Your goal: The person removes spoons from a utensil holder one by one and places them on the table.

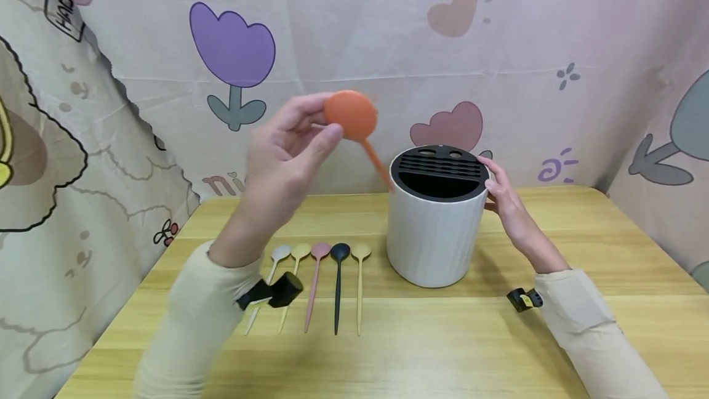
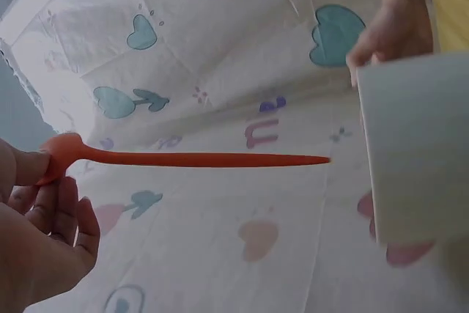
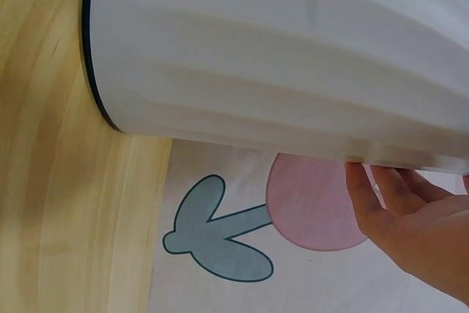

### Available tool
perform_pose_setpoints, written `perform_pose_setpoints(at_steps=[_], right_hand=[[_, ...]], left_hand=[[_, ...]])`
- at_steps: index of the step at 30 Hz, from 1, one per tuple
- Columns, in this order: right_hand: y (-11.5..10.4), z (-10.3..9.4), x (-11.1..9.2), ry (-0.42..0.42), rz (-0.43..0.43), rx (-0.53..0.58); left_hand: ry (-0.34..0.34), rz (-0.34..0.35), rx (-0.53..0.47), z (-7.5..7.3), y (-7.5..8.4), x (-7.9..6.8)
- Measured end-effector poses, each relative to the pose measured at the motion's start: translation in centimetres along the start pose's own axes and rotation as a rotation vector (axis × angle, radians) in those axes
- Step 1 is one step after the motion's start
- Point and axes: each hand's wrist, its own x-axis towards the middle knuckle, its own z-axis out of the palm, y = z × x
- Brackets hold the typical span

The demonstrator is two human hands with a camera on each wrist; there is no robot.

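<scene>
My left hand (image 1: 285, 153) pinches an orange spoon (image 1: 351, 116) by its bowl, raised above the table. The spoon's handle slants down to the right, its tip beside the upper rim of a white ribbed utensil holder (image 1: 432, 239). In the left wrist view the orange spoon (image 2: 205, 159) lies level across the picture, its tip apart from the holder's wall (image 2: 418, 152). My right hand (image 1: 509, 205) touches the holder's right side near the top, fingers fairly straight against the wall in the right wrist view. The holder's black lid (image 1: 443, 168) has slots, small holes and a half-moon opening.
Several spoons lie side by side left of the holder: a whitish spoon (image 1: 280, 253), two yellowish ones, a pink spoon (image 1: 320, 251) and a dark spoon (image 1: 340, 252). The wooden table (image 1: 421, 350) meets a printed cloth backdrop (image 1: 343, 29) behind and at the sides.
</scene>
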Motion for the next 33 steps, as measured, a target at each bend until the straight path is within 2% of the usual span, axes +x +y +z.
perform_pose_setpoints(at_steps=[3,6,8,13,16,20,25,33], right_hand=[[-0.2,0.0,0.1,-0.001,0.0,-0.006],[-0.2,0.0,0.3,0.0,-0.003,-0.002],[-0.2,0.1,0.3,0.001,-0.005,-0.001],[-0.3,0.5,0.3,0.004,0.005,0.008],[-0.3,0.6,0.4,0.003,0.014,0.011],[-0.1,0.6,0.5,-0.007,0.019,-0.012],[0.0,0.4,0.4,-0.013,0.024,-0.025],[-0.1,0.1,0.1,0.01,0.03,-0.006]], left_hand=[[0.031,-0.004,0.017,-1.8,0.3,-1.1],[0.069,-0.06,0.002,-3.2,0.4,-2.3],[0.089,-0.116,-0.013,-3.9,0.4,-3.0],[0.113,-0.318,0.004,-5.3,-0.4,-5.1],[0.104,-0.429,-0.019,-6.5,-1.5,-6.4],[0.083,-0.529,-0.078,-8.2,-3.4,-8.1],[0.042,-0.595,-0.062,-10.2,-6.0,-9.6],[-0.006,-0.711,0.023,-13.3,-9.0,-10.7]])
